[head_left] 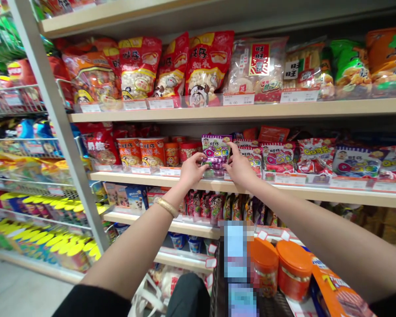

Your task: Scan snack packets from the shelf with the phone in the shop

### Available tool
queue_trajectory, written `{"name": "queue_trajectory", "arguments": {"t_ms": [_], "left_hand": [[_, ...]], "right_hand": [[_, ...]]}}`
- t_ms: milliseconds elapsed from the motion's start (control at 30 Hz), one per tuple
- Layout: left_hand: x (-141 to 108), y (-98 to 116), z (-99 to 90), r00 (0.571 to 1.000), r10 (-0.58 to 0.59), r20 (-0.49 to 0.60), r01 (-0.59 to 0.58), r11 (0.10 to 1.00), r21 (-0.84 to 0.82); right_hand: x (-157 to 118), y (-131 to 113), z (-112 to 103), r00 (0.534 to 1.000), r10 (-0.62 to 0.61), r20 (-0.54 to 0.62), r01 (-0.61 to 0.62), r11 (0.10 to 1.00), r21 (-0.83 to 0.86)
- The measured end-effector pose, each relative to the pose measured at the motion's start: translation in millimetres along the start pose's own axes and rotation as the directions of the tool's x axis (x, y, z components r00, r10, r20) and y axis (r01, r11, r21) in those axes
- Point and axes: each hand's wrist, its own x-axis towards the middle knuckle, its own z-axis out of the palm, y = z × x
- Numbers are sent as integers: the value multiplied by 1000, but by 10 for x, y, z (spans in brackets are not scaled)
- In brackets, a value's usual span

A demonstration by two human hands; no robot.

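Note:
A purple bag of gummy candy (215, 149) stands upright at the front of the middle shelf, held between my two hands. My left hand (193, 169) grips its left side, thumb near the lower edge. On the right side, my right hand (239, 165) has its fingers at the upper edge and its thumb lower down. Right beside it, partly behind my right hand, is a red gummy candy bag (253, 158), with another red-and-white gummy bag (277, 158) further along. Orange-lidded jars (171, 154) stand left of my hands.
A dark basket (218, 281) below holds orange-lidded jars (294, 268) and an orange snack pack (339, 281). Snack bags (209, 66) line the shelf above. A grey shelf post (57, 119) rises at left, beside wire racks. Pouches (216, 207) fill the shelf below.

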Motion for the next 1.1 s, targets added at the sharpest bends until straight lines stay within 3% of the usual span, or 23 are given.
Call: {"name": "queue_trajectory", "arguments": {"t_ms": [100, 467, 700, 1100], "left_hand": [[7, -26, -32, 999, -12, 44, 12, 1000, 20], [80, -5, -55, 992, -41, 120, 30, 996, 89], [45, -11, -112, 965, -44, 258, 24, 997, 79], [-28, 4, -74, 984, -16, 175, -6, 993, 122]], "right_hand": [[29, 19, -17, 997, -52, 50, 56, 995, -83], [152, 22, -2, 992, -39, 118, 57, 987, -151], [156, 15, -52, 984, -42, 173, 75, 978, -194], [33, 11, -82, 978, -62, 198, 104, 972, -210]]}}
